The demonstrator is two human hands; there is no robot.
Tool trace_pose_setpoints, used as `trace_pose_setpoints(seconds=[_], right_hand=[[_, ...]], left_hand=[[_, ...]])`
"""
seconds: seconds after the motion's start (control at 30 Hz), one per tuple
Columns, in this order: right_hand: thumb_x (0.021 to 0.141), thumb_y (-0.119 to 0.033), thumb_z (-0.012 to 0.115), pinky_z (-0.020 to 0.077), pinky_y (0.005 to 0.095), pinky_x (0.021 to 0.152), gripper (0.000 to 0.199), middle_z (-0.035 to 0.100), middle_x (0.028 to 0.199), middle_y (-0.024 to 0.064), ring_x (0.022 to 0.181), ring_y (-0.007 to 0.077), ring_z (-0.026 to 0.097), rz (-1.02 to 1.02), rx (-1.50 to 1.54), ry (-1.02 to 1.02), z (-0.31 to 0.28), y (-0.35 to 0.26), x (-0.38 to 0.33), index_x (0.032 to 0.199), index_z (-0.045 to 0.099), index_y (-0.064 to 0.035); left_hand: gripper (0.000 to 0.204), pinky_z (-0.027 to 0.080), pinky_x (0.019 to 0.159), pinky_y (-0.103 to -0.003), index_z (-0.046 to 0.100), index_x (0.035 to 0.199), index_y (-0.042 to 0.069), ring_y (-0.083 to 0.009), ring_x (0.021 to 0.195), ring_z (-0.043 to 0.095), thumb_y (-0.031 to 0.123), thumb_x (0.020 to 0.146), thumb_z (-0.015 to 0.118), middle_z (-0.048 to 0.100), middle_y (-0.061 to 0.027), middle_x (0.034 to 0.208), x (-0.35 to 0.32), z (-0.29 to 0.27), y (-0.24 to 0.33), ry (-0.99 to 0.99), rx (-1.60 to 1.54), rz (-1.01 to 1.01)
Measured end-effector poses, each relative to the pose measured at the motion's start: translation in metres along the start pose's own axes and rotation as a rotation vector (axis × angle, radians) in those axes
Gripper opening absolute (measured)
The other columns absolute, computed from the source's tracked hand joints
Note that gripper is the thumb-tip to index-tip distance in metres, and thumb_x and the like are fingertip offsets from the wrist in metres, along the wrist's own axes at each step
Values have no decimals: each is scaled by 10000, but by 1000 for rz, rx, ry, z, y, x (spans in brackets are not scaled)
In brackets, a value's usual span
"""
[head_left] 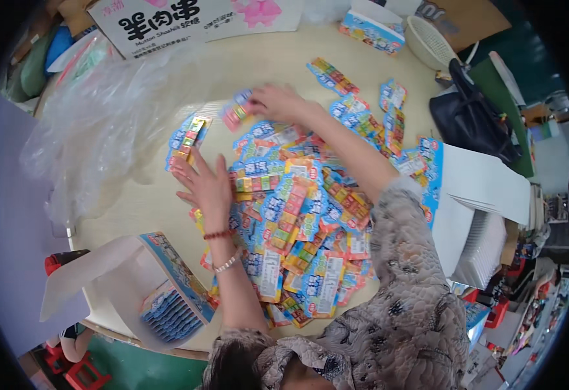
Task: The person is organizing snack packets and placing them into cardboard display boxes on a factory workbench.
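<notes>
My right hand point(277, 104) reaches across the far side of the pile, its fingers closed on the edge of a small candy pack point(235, 114) with a blue and pink front. To its left and nearer me, my left hand point(208, 188) has its fingers spread. Those fingertips meet the lower end of another candy pack point(189, 139), which lies flat with its row of coloured pieces showing. Beneath and beside both arms spreads a heap of candy packs point(284, 214), overlapping and facing various ways.
An open display box point(177, 276) at the lower left holds a row of upright packs. Crumpled clear plastic point(112, 123) covers the left side. A white carton point(161, 29), a small box point(372, 32), a basket point(429, 42) and a black bag point(473, 114) stand around the far edges.
</notes>
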State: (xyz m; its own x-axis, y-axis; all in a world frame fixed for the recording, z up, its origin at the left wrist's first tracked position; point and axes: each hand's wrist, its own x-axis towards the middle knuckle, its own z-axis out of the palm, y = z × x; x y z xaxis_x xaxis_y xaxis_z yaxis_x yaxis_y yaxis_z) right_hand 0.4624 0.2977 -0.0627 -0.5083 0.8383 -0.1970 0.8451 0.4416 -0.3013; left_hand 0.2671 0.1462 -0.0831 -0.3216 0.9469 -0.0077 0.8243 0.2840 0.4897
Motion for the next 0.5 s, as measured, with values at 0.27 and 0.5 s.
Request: trace_pose_setpoints(seconds=[0.27,0.5], right_hand=[[951,-441,450,367,353,1022,550,505,1350,143,1226,299,489,216,546,295,-48,45,-156,1373,441,-90],[852,-669,418,199,482,1127,751,387,1445,163,1362,343,299,1030,359,706,-17,303,-160,1445,347,-213]], left_hand=[[626,53,1033,-721,382,1414,189,-447,1390,128,576,922,369,271,-181,1474,21,-22,15,-86,122,-120],[604,92,1023,-725,436,1350,153,-404,1362,232,564,907,441,344,-192,1392,-14,-3,21,-98,43,57]])
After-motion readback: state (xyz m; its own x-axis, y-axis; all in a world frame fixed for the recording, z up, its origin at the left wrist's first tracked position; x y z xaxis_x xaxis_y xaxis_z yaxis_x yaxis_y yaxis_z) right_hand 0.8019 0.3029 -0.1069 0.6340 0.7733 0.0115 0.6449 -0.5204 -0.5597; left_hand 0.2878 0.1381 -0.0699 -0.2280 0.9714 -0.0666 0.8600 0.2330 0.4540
